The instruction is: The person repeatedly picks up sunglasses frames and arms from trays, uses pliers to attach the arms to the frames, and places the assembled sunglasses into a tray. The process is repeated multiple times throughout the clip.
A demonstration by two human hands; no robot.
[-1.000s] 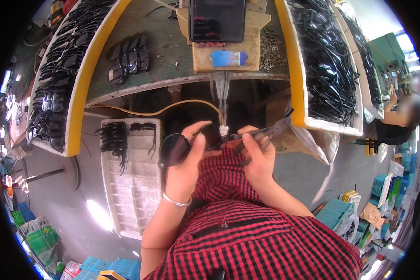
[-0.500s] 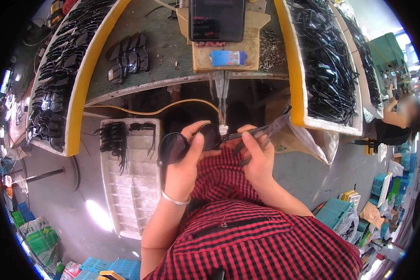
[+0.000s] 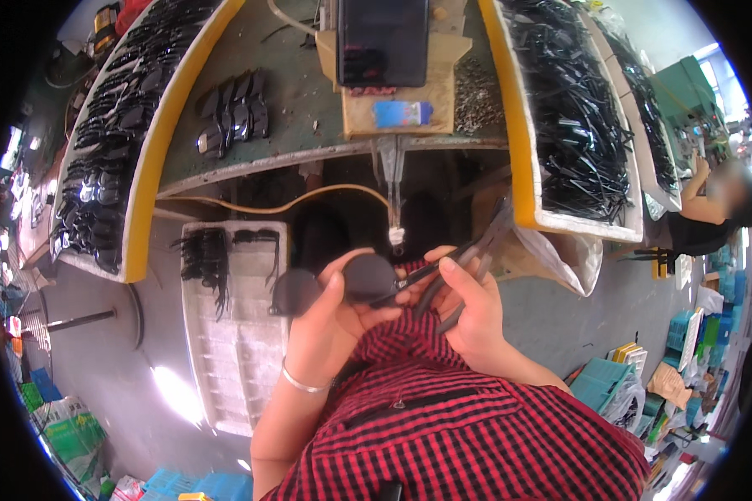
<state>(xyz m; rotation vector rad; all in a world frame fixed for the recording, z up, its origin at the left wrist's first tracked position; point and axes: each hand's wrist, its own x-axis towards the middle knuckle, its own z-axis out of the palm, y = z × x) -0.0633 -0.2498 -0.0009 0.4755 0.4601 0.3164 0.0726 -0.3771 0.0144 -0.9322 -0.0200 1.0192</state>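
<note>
In front of my lap, my left hand (image 3: 330, 313) is closed on a sunglasses front with two dark lenses (image 3: 370, 278). My right hand (image 3: 470, 305) grips a slim black temple (image 3: 422, 273) whose inner end meets the side of that front. Whether the two are joined I cannot tell. Also inside my right hand is a grey tool that looks like pliers (image 3: 498, 227), its dark curved handles coming out below my fingers. Just above the hands hangs a narrow metal fixture (image 3: 395, 200) with a pale tip, fixed at the table edge.
A yellow-sided tray (image 3: 134, 238) of sunglasses fronts stands left, another (image 3: 522, 167) of black temples right. Several glasses pieces (image 3: 236, 113) lie on the green table (image 3: 297, 108). A phone (image 3: 382, 42) and a blue packet (image 3: 402, 113) sit mid-table. A white foam tray (image 3: 234, 351) is lower left.
Both hands have come down slightly toward my lap. The sunglasses front has turned, so its lenses show more fully, and the grey tool has tilted more upright.
</note>
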